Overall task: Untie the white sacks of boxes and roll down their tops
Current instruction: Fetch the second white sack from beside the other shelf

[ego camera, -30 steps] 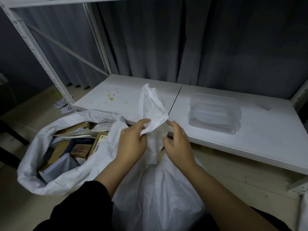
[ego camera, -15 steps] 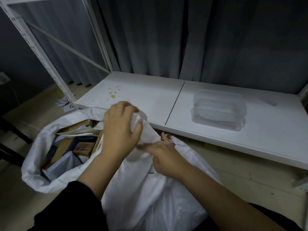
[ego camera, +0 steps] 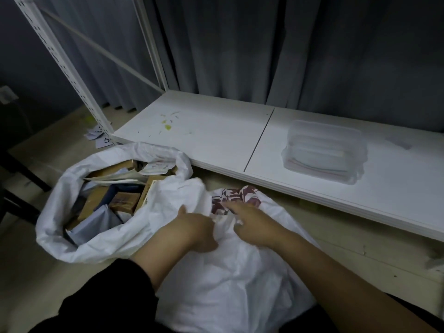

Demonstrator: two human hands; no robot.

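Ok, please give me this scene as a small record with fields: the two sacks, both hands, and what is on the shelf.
open sack: left, top rolled down, boxes visible inside
near sack: in front of the person, mouth bunched, red print showing
left hand: holds the bunched sack fabric
right hand: fingers curled on the same bunched fabric
shelf: low, white
clear plastic container: on the shelf, right side

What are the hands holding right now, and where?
Both the left hand and the right hand hold the near white woven plastic sack at its bunched top, at the opening; exact finger grip is blurred.
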